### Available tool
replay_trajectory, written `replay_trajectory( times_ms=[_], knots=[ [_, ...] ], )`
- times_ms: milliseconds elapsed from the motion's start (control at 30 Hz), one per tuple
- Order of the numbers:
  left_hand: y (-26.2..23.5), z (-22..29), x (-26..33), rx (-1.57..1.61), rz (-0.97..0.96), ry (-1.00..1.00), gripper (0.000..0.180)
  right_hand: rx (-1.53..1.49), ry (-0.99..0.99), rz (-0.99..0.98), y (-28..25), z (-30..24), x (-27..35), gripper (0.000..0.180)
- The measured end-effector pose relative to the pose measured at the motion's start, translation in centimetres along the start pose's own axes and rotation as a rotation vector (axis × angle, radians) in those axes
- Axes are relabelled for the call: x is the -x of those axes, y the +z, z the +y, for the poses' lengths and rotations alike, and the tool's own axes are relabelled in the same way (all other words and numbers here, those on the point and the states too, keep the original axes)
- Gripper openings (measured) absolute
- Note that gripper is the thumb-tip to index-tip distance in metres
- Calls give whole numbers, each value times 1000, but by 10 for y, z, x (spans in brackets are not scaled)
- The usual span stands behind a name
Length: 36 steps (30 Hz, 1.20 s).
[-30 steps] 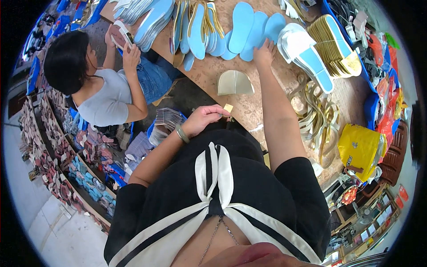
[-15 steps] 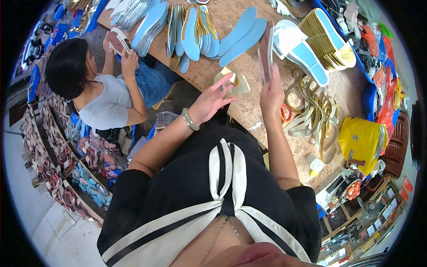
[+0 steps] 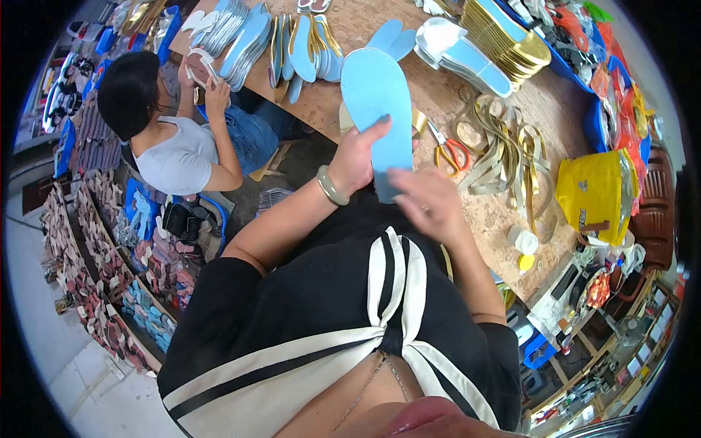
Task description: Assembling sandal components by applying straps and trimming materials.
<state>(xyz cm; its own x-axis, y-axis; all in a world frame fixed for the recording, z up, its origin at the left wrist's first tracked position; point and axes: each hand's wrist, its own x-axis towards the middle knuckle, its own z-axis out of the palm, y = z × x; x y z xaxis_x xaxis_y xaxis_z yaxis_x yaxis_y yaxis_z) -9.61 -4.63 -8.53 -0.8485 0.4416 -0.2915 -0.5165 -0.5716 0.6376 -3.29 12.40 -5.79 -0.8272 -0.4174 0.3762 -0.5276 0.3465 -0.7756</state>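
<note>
The fingers (image 3: 378,130) of the left hand (image 3: 353,162) are pinching a blue insole (image 3: 378,84), the thumb lying on its near face and the other fingers passing behind it. The insole is standing raised in front of the body, above the near edge of the worktop (image 3: 482,225), its broad end pointing far and its narrow end pointing near. A gold piece (image 3: 419,123) is showing just right of the insole; from here I cannot tell whether the left hand is holding it too. The right hand (image 3: 437,203) is positioning itself at the narrow end, its fingers blurring but standing spread; contact with the insole I cannot confirm. A pale bangle (image 3: 330,187) is encircling the left wrist.

On the worktop, scissors (image 3: 445,141) are lying right of the insole, just beside a tangle of gold straps (image 3: 499,131). Farther off, two blue insoles (image 3: 394,40) are lying left of a gold-edged stack (image 3: 504,44). At near right, a white jar (image 3: 522,239) is standing just beside a yellow lid (image 3: 526,262), and a yellow bag (image 3: 593,193) is occupying the right side. At left, a co-worker (image 3: 179,150) is sitting and holding a pinkish sole (image 3: 197,68) in both hands.
</note>
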Motion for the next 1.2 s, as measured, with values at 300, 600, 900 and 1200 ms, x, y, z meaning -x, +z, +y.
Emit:
replay_trajectory(
  times_ms=[300,600,900,1200],
  knots=[
    [47,-8,52,-324,-506,75,44,-744,413,327,-49,-9,28,16],
    [104,-41,56,-20,-225,251,40,-856,370,683,-77,-42,49,18],
    [134,-66,67,16,-132,328,30,-1007,461,734,-79,-48,69,13],
    [139,-67,71,-65,-134,429,27,-1020,413,762,-72,-58,69,12]
  ],
)
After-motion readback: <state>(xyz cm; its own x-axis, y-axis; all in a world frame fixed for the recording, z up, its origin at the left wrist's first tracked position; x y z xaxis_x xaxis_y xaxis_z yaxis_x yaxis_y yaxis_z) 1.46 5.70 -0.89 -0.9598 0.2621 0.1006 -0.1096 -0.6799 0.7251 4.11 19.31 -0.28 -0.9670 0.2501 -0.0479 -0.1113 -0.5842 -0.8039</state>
